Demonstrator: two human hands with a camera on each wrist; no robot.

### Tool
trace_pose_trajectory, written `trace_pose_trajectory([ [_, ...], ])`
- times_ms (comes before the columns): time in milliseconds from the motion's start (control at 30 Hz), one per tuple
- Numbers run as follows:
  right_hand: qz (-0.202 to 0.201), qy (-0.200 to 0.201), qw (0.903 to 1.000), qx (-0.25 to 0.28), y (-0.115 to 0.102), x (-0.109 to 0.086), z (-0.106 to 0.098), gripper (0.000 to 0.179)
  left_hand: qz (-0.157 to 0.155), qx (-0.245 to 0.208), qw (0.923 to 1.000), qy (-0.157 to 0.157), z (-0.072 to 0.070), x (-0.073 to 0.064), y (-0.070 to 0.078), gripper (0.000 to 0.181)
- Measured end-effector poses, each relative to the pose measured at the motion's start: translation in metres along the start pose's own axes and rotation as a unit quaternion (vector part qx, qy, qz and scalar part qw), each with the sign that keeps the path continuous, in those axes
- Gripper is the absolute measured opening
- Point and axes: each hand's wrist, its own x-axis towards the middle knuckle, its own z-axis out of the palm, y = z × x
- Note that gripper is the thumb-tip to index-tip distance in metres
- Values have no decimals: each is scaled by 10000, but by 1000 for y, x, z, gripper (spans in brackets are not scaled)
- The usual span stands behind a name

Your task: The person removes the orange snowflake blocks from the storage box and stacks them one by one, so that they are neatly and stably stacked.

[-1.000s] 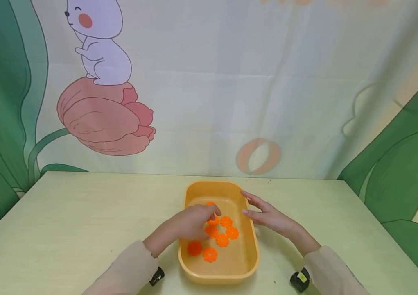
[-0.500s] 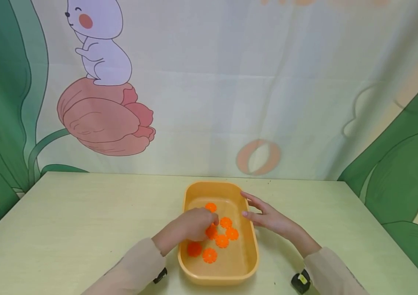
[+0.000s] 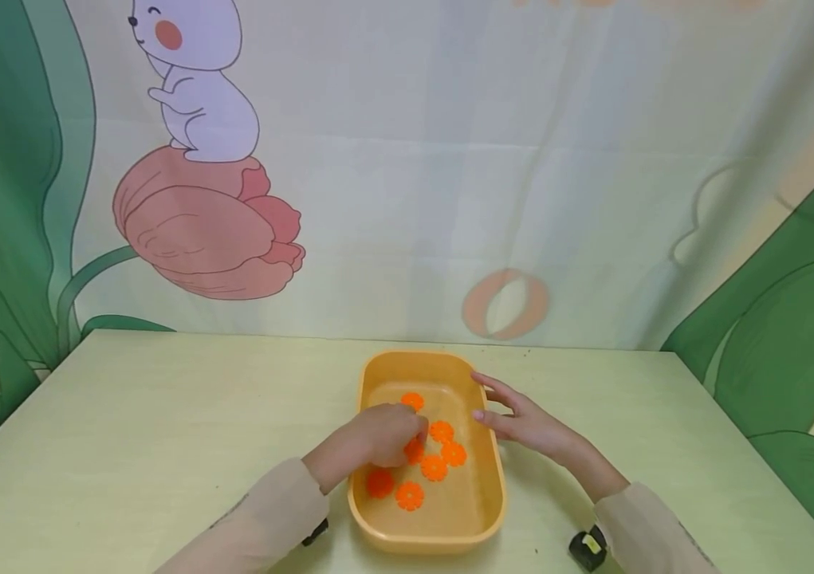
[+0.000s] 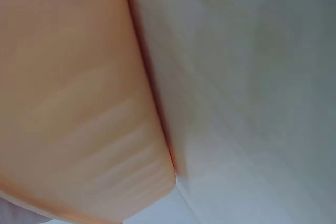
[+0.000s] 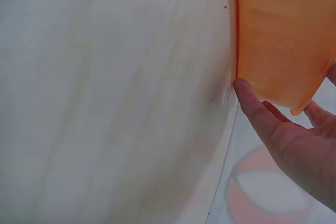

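Note:
In the head view, a yellow-orange plastic tub (image 3: pixel 450 526) stands on the table with several flat, flower-edged orange discs (image 3: pixel 434 468) on its floor, resembling carrot slices. My left hand (image 3: pixel 385 434) reaches over the tub's left side, its fingers curled down among the discs. Its fingertips are hidden, so a pinch on a disc cannot be made out. My right hand (image 3: pixel 532 426) rests its fairly straight fingers against the tub's right side near the rim. In the right wrist view, a straight finger (image 5: pixel 252 103) touches the tub wall (image 5: pixel 283 40) low down.
The pale table (image 3: pixel 198 430) spreads to both sides of the tub. Behind it hangs a printed cloth (image 3: pixel 392 199) with an animal on a flower. The left wrist view shows mostly the tub's outer wall (image 4: pixel 79 87); a black device (image 3: pixel 587 548) hangs at the right wrist.
My left hand's fingers have curled down over one disc, which the hand now hides. The right hand stays at the tub's side; the other discs lie where they were.

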Motion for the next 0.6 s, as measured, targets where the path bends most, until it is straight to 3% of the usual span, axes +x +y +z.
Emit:
trace_pose_trajectory([
  [300,-16,-59,10000,22,-1,-1,-2,67,-22,12,10000,-11,0,1,0,19],
  [600,0,-95,10000,20,0,0,-2,66,-140,-315,9994,31,0,1,0,22],
])
